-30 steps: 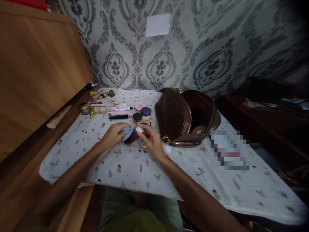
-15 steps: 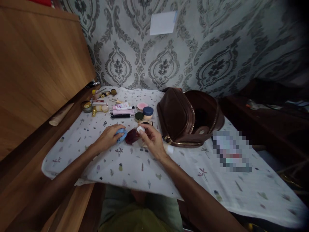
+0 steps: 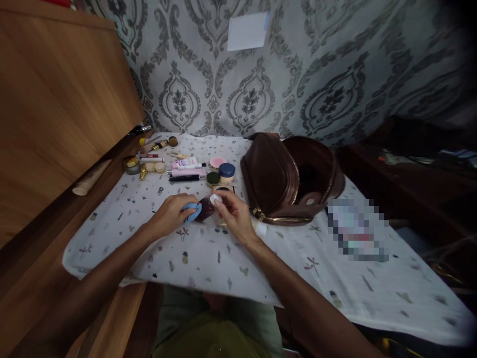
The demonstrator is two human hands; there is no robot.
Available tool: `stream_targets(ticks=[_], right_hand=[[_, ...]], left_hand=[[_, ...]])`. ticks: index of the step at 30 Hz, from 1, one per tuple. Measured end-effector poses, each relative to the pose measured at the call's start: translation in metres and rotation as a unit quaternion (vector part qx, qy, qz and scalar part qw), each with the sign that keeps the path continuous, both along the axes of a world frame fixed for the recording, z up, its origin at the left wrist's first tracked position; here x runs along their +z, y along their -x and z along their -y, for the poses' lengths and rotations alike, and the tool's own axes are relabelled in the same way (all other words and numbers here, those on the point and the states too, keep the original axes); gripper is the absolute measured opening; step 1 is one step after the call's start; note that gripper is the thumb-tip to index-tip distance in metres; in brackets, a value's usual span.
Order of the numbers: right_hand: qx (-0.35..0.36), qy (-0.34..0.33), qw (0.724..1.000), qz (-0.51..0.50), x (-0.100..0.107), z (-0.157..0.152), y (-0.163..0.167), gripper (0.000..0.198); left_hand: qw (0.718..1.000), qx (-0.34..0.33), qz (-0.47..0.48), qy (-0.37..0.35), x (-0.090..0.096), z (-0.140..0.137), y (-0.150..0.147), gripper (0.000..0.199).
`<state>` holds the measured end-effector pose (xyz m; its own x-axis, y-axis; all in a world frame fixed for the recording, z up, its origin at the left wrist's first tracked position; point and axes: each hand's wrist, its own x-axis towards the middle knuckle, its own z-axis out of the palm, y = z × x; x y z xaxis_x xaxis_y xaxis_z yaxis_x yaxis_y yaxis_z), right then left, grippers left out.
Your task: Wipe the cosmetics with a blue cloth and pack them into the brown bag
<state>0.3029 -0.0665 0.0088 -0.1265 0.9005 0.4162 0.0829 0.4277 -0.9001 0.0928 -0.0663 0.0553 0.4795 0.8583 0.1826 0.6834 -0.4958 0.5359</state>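
Upper left of the frame, cosmetics lie spread on the worktop. Into the centre: the left hand, fingers pinching a blue cloth, bunched against the dark red bottle; and there's its white cap, pinched by the right hand's fingers, seemingly to steady the bottle. Right of centre, the brown bag gapes, unzipped.

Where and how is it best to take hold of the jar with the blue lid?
Probably around the sides of its blue lid, coming from above: the round jar stands upright, and the dark green-lidded container crowds its left side.
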Motion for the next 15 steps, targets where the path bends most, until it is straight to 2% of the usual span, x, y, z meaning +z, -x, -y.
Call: stream_targets(ticks=[5, 8, 12, 15], right_hand=[[0.004, 0.001, 1.000, 0.006, 0.000, 0.002, 0.003, 0.030], [-0.004, -0.017, 1.000, 0.015, -0.001, 0.002, 0.003, 0.033], [0.001, -0.037, 0.999, 0.026, -0.001, 0.002, 0.002, 0.033], [0.002, -0.043, 0.999, 0.029, 0.000, 0.002, 0.001, 0.030]], left_hand=[[0.998, 0.014, -0.060, 0.019, -0.010, 0.003, 0.014, 0.015], [0.995, 0.022, -0.093, 0.007, -0.010, 0.006, 0.017, 0.015], [0.995, 0.058, -0.049, -0.061, 0.001, 0.016, 0.004, 0.017], [0.993, 0.037, 0.003, -0.109, 0.009, 0.025, -0.014, 0.017]])
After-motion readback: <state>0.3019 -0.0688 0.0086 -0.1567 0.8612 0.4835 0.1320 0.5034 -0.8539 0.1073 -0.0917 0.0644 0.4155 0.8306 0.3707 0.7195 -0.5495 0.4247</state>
